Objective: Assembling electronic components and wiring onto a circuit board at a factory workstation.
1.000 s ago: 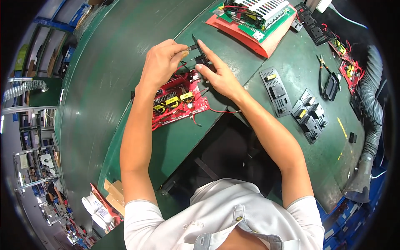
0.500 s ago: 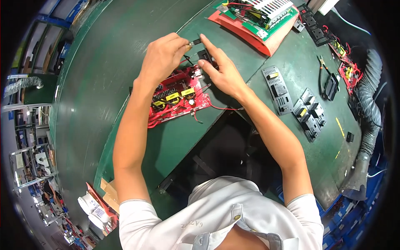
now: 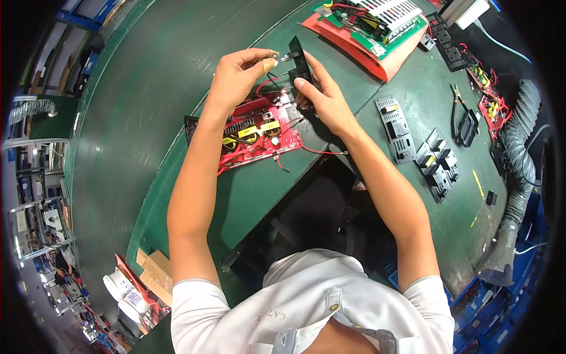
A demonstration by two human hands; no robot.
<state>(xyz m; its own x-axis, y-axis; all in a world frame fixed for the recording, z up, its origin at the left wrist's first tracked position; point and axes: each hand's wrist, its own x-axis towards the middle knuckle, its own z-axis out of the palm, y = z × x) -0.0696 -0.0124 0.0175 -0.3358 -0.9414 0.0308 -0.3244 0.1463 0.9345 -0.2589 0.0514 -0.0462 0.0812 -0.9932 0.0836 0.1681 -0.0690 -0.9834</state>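
Note:
In my right hand (image 3: 324, 97) is a black panel (image 3: 298, 58), tilted up on edge, thumb on the near side and fingers behind. Small parts stick out of its left face. My left hand (image 3: 239, 76) pinches at a small metallic piece beside that face; the fingers hide most of it, so its kind cannot be made out. Below both hands lies a red circuit board (image 3: 289, 140) with yellow-wrapped transformers (image 3: 250, 133) and red wires (image 3: 236, 158). One red wire with a metal end (image 3: 321, 153) reaches right across the green bench. My left forearm covers part of the board's left side.
A green board with a white vented cover (image 3: 386, 15) rests on a red-orange sheet (image 3: 348, 50) at the back. To the right lie black socket panels (image 3: 396, 130), orange-handled pliers (image 3: 454, 118) and a grey flexible duct (image 3: 522, 153). A dark gap (image 3: 312, 218) opens before me.
The black panel has been raised and turned, so more of its length shows. Both hands have shifted slightly right in the picture, and the view itself has moved a little.

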